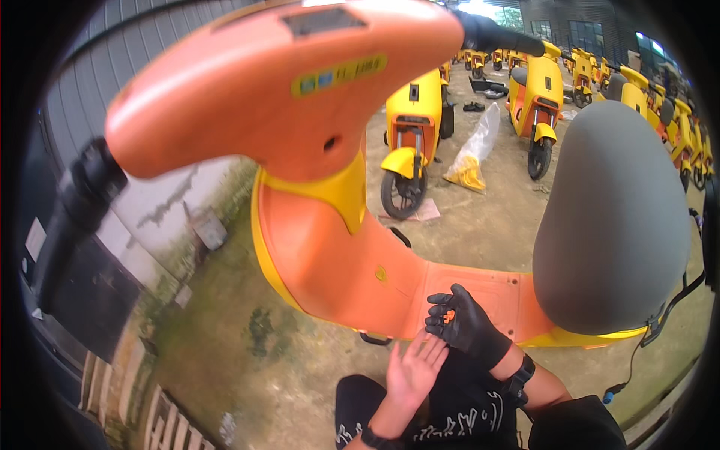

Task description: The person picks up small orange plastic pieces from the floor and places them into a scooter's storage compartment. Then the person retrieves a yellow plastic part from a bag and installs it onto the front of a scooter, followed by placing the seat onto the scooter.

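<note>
My left hand (415, 369) is bare, palm up, its fingers stretched out and holding nothing. Its fingertips are beside my right hand (472, 324), which wears a black glove. The gloved fingers curl round a small orange piece (448, 316), partly hidden and too small to name. Both hands are above the near edge of the orange footboard (480, 289) of an orange and yellow electric scooter (330, 255). The scooter's large grey seat (611, 225) is to the right of my hands.
The scooter's handlebar cover (247, 82) and black grip (79, 195) fill the upper left. Several yellow scooters (416, 112) stand behind, near a clear plastic bag (476, 154) of yellow parts. Wooden pallets (161, 424) lie lower left. A cable with a blue connector (611, 391) hangs below the seat.
</note>
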### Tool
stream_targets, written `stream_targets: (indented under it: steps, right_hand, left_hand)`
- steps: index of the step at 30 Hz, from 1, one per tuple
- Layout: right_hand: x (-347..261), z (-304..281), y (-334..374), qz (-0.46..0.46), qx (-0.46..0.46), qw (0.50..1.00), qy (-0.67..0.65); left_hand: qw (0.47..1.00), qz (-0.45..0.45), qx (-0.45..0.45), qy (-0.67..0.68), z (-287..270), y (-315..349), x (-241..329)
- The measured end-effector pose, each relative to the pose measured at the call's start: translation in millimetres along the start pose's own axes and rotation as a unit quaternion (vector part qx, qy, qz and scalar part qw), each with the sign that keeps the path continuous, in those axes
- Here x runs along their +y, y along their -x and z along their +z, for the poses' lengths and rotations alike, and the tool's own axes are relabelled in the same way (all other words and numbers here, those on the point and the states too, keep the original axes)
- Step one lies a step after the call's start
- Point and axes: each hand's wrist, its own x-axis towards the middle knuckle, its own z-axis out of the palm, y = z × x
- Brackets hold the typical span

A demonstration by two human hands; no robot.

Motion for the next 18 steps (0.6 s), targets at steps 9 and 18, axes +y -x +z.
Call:
stream_targets:
  steps: [9,18]
  right_hand:
    - [7.6,-23.3,68.3,-0.262,-0.007,0.776,0.573]
    - [-14.4,-16.7,105.8,-0.276,0.112,0.809,0.507]
  left_hand:
    - [0.922,-0.156,-0.216,0.28,-32.8,-54.0,-74.6]
    - [0.975,-0.176,-0.117,0.066,-20.0,-51.9,-69.3]
